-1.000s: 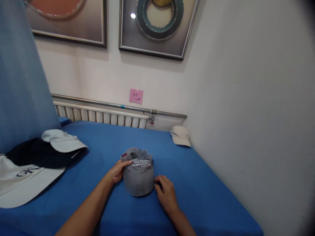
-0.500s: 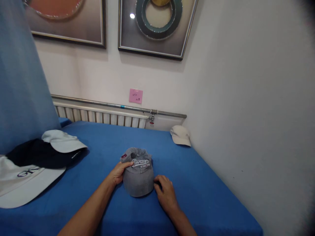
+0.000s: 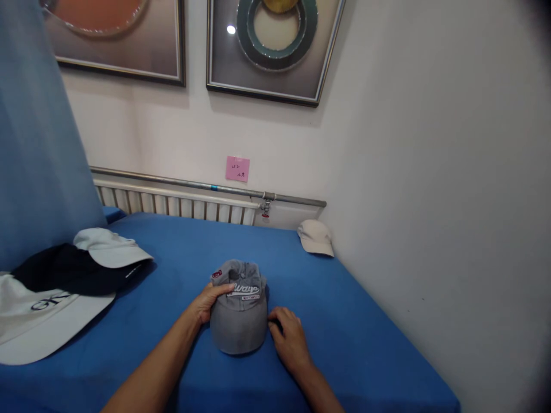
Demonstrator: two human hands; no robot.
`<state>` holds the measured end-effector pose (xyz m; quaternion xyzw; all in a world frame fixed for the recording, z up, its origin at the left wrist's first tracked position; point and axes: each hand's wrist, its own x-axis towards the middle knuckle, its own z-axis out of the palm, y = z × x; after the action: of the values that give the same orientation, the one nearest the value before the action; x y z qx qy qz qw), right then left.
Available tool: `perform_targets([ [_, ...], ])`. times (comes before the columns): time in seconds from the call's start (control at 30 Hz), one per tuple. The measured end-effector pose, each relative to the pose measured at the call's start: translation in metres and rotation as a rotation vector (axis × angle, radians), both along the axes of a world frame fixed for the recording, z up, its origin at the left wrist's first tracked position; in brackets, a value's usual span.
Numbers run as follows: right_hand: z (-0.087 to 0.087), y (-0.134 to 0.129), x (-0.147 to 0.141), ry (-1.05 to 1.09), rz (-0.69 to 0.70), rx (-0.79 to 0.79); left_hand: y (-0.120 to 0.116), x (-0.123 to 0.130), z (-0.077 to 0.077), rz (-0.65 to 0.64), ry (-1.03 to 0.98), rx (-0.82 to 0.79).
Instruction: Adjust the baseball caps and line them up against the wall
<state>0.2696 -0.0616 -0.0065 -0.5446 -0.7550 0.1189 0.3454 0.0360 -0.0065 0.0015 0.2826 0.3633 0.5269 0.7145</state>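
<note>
A grey cap (image 3: 239, 327) with white lettering on its crown lies on the blue-covered bed (image 3: 344, 332), its brim toward me. My left hand (image 3: 209, 301) grips the left side of the crown, thumb on top by the lettering, the other fingers hidden under the cap. Just right of the brim, my right hand (image 3: 289, 338) rests on the blue cover with its fingers curled and its fingertips near the brim's edge. Whether those fingertips hold anything is too small to tell.
On the left lie a pale cap (image 3: 107, 246), a black cap (image 3: 73, 269) and a white cap (image 3: 47, 312), overlapping. A beige cap (image 3: 316, 236) sits at the far right corner by the wall. A radiator (image 3: 185, 205) runs behind the bed.
The grey cap's brim has swung slightly left and toward me, and its lettering has shifted. My right hand has moved very slightly left; my left hand keeps its grip.
</note>
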Motion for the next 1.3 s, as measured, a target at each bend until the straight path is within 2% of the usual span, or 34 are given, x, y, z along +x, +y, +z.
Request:
perform_targets([
  [0.37,-0.002,0.0,0.0,0.007,0.011,0.018,0.0,-0.001,-0.003,0.018,0.043,-0.003],
  [0.8,-0.004,0.002,0.002,0.008,0.013,0.01,-0.011,0.002,0.013,0.073,0.056,0.061],
  [1.3,-0.002,0.001,0.002,0.003,0.028,0.012,-0.015,0.001,0.015,0.061,0.07,0.07],
])
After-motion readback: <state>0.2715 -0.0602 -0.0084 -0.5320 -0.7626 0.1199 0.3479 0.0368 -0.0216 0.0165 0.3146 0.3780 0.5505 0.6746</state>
